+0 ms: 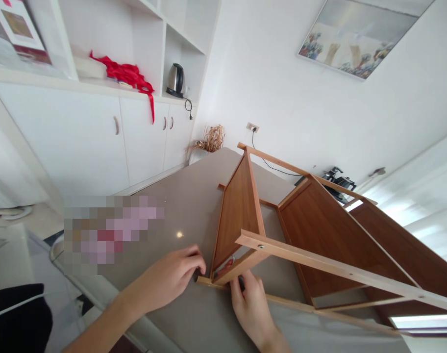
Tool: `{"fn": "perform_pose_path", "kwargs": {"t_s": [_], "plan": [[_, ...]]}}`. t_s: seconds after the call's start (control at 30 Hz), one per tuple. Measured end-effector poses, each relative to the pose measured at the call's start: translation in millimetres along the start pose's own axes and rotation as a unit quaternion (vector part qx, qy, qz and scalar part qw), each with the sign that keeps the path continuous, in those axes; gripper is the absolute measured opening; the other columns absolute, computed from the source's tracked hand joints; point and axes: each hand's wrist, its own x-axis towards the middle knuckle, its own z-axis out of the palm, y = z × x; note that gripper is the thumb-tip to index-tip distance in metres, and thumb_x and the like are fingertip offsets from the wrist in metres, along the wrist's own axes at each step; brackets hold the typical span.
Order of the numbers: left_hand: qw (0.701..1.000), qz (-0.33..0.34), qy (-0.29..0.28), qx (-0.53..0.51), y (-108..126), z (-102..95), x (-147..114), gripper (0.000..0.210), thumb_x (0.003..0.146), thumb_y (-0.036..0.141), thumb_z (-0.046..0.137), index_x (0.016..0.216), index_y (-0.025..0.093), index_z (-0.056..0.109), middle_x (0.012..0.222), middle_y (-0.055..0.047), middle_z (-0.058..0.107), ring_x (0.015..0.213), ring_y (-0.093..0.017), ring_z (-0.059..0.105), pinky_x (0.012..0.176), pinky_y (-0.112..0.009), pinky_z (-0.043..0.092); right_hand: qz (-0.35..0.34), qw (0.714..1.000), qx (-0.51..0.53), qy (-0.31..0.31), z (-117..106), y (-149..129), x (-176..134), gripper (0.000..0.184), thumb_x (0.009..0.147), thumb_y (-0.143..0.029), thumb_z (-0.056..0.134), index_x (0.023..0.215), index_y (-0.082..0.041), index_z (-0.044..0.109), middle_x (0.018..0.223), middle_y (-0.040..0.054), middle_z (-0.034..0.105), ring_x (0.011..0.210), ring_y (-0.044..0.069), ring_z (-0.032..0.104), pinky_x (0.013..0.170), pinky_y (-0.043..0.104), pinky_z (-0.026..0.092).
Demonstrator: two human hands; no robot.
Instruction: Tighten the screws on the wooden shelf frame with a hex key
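Note:
A wooden shelf rack (304, 255) with several brown panels lies on its side on the grey table. My left hand (177, 274) is at the near end of its lower rail (204, 280), fingers curled. A small dark bit shows under those fingertips, too little to name. On the inner side of the same corner, my right hand (250, 299) is closed, with thumb and fingers against the rail. Something dark (241, 283) shows between them; its kind I cannot make out. Behind the slanting end piece, a small red object (228, 265) is partly hidden.
The grey table (164, 211) reaches back to the wall. White cabinets (72, 132) at left hold a kettle (176, 79) and red ribbon (126, 73). Dried plants (212, 139) stand behind the table. Dark appliances (339, 182) sit beyond the rack. A pixelated patch covers the table's left part.

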Motion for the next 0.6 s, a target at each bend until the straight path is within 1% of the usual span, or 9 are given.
{"fn": "perform_pose_path", "kwargs": {"t_s": [0.1, 0.17, 0.27, 0.33, 0.37, 0.43, 0.5, 0.6], "plan": [[1.000, 0.003, -0.009, 0.019, 0, 3.8, -1, 0.036, 0.098, 0.012, 0.038, 0.101, 0.029, 0.070, 0.098, -0.002, 0.064, 0.088, -0.015, 0.063, 0.077, -0.027, 0.045, 0.002, 1.000, 0.009, -0.024, 3, 1, -4, 0.028, 0.102, -0.030, 0.040, 0.098, -0.022, 0.066, 0.090, 0.0064, 0.074, 0.082, 0.017, 0.072, 0.074, 0.023, 0.053], [1.000, 0.006, -0.015, 0.026, 0, 6.0, -2, 0.036, 0.097, 0.011, 0.040, 0.098, 0.029, 0.071, 0.097, -0.002, 0.064, 0.088, -0.015, 0.063, 0.077, -0.027, 0.045, 0.003, 1.000, 0.003, -0.030, 4, 6, -9, 0.030, 0.102, -0.030, 0.039, 0.100, -0.023, 0.068, 0.093, 0.0073, 0.074, 0.086, 0.018, 0.072, 0.079, 0.024, 0.054], [0.999, 0.009, -0.013, 0.046, -1, 8.5, -4, 0.034, 0.095, 0.009, 0.043, 0.096, 0.029, 0.071, 0.099, -0.002, 0.064, 0.092, -0.017, 0.062, 0.080, -0.029, 0.046, -0.001, 0.999, -0.031, -0.032, 4, 19, -17, 0.030, 0.102, -0.035, 0.043, 0.102, -0.025, 0.072, 0.096, 0.0090, 0.074, 0.093, 0.022, 0.072, 0.084, 0.029, 0.056], [0.999, 0.007, -0.016, 0.052, -2, 9.1, -5, 0.032, 0.095, 0.009, 0.045, 0.096, 0.029, 0.069, 0.100, -0.001, 0.064, 0.093, -0.018, 0.061, 0.082, -0.030, 0.045, 0.001, 0.998, -0.059, -0.035, 2, 25, -20, 0.030, 0.101, -0.038, 0.046, 0.110, -0.025, 0.072, 0.099, 0.0113, 0.074, 0.100, 0.025, 0.071, 0.087, 0.033, 0.056], [0.998, 0.005, -0.023, 0.051, -2, 8.9, -5, 0.031, 0.095, 0.009, 0.045, 0.095, 0.029, 0.069, 0.099, -0.001, 0.063, 0.093, -0.018, 0.060, 0.081, -0.030, 0.045, 0.003, 0.997, -0.058, -0.040, 1, 25, -21, 0.030, 0.101, -0.038, 0.047, 0.114, -0.025, 0.071, 0.100, 0.0120, 0.074, 0.101, 0.026, 0.071, 0.088, 0.034, 0.056], [0.998, 0.001, -0.041, 0.050, 0, 7.6, -5, 0.030, 0.095, 0.008, 0.045, 0.096, 0.029, 0.067, 0.098, -0.001, 0.062, 0.092, -0.018, 0.059, 0.080, -0.031, 0.044, 0.014, 0.998, -0.025, -0.052, -1, 20, -18, 0.030, 0.101, -0.037, 0.047, 0.114, -0.025, 0.070, 0.096, 0.0109, 0.074, 0.093, 0.023, 0.072, 0.085, 0.032, 0.057], [0.997, -0.001, -0.053, 0.054, 2, 6.0, -4, 0.030, 0.094, 0.007, 0.046, 0.097, 0.030, 0.066, 0.096, 0.000, 0.061, 0.090, -0.018, 0.058, 0.079, -0.031, 0.043, 0.026, 0.998, 0.005, -0.049, -1, 14, -15, 0.030, 0.101, -0.039, 0.046, 0.104, -0.027, 0.073, 0.089, 0.0084, 0.074, 0.081, 0.020, 0.073, 0.077, 0.028, 0.059], [0.997, 0.001, -0.062, 0.054, 3, 5.4, -3, 0.032, 0.092, 0.005, 0.047, 0.099, 0.031, 0.066, 0.095, 0.000, 0.061, 0.088, -0.018, 0.057, 0.077, -0.031, 0.042, 0.053, 0.998, -0.037, 0.011, 1, 8, -13, 0.032, 0.099, -0.045, 0.049, 0.092, -0.030, 0.076, 0.078, 0.0057, 0.073, 0.069, 0.022, 0.072, 0.063, 0.028, 0.059]]}}
